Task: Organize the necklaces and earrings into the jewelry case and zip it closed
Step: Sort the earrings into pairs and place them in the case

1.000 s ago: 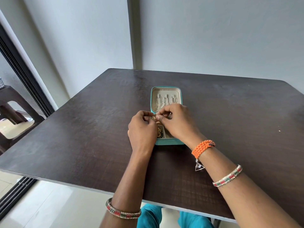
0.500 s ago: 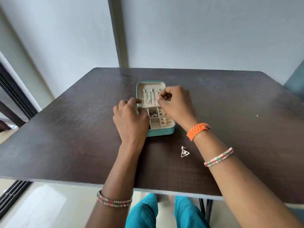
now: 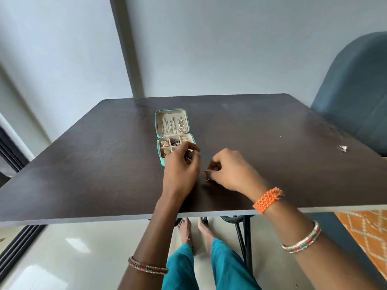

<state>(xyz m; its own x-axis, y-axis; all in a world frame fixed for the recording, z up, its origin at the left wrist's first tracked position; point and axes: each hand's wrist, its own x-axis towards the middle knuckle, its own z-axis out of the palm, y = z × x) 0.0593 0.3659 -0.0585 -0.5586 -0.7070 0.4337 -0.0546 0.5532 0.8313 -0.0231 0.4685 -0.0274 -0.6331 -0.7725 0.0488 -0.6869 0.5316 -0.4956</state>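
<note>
The teal jewelry case (image 3: pixel 161 159) lies open on the dark table (image 3: pixel 83 164). Its lid (image 3: pixel 172 124) holds several necklaces, and the compartments (image 3: pixel 167 144) hold earrings. My left hand (image 3: pixel 182 166) hovers at the case's near right corner with curled fingers, covering that corner. Whether it holds anything is unclear. To the right, my right hand (image 3: pixel 228 171) rests on the table and pinches a small silver earring (image 3: pixel 207 179) at its fingertips. Another small earring (image 3: pixel 342 147) lies far off near the table's right edge.
A blue chair back (image 3: pixel 354 91) stands behind the table's right side. An orange patterned cloth (image 3: pixel 364 227) lies below the right edge. A grey wall is behind, a dark door frame at left. My legs and feet show under the near edge.
My right hand left the case lid and came down to the loose earring on the table. My left hand moved from the case's left side to its near right corner. The view shifted.
</note>
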